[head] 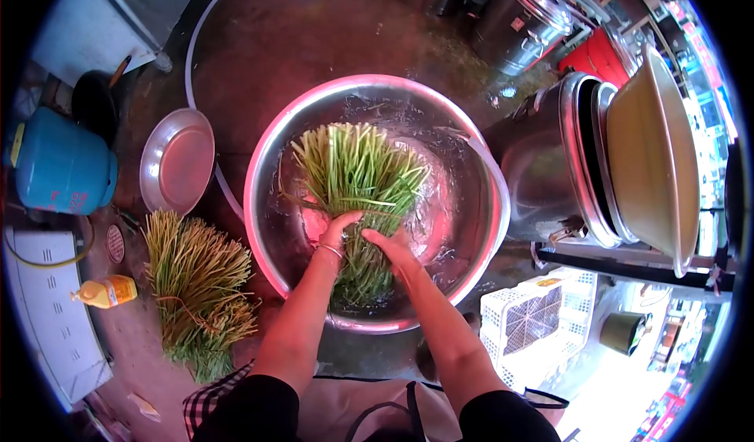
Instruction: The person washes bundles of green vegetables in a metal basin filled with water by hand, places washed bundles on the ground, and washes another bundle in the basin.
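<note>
A thick bundle of long green stalks (359, 168), like garlic chives or garlic shoots, lies in a wide steel basin (265, 141). Its pale cut ends fan out away from me, and the leafy ends point towards me in the water. My left hand (339, 233), with a bangle at the wrist, grips the bundle's left side near the middle. On the right side my right hand (392, 244) clasps it, thumb on top and fingers partly hidden. A whitish hose (492, 171) hangs over the basin's right rim, and the water around it is rippled.
More bundled stalks (197, 283) lie on the floor at left, beside a shallow metal bowl (177, 159) and a yellow bottle (106, 292). A blue gas cylinder (62, 162) stands farther left. At right are a large steel pot (536, 159), a tan basin (645, 159) and a white plastic crate (524, 318).
</note>
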The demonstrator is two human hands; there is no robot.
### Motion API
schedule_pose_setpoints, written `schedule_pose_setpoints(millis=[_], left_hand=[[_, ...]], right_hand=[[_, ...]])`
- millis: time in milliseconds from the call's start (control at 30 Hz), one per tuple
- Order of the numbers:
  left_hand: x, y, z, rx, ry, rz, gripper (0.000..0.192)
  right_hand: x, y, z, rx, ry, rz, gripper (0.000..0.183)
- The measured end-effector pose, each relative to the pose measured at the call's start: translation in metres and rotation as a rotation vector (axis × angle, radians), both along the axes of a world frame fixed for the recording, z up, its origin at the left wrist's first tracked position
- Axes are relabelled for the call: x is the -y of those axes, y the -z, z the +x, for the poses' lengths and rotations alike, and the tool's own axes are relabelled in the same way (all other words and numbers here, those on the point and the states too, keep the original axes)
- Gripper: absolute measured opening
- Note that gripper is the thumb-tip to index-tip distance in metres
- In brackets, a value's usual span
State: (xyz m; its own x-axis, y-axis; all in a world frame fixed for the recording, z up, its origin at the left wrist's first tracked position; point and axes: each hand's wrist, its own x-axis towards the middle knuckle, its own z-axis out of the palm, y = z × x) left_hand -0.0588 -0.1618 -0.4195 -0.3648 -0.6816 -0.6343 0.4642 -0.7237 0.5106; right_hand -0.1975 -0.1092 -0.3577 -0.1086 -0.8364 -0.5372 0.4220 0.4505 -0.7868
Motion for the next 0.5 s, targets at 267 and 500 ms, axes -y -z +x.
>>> schedule_pose_setpoints(millis=[267,500], left_hand=[[-0.021,-0.140,-0.077,-0.329,-0.526,0.191,0.035],[-0.034,-0.242,-0.139,-0.861,-0.772,0.275,0.046]], right_hand=[[0.057,-0.107,-0.070,-0.477,-0.491,-0.104,0.051],[0.122,-0.257,-0.088,-0.936,-1.114,0.003,0.067]])
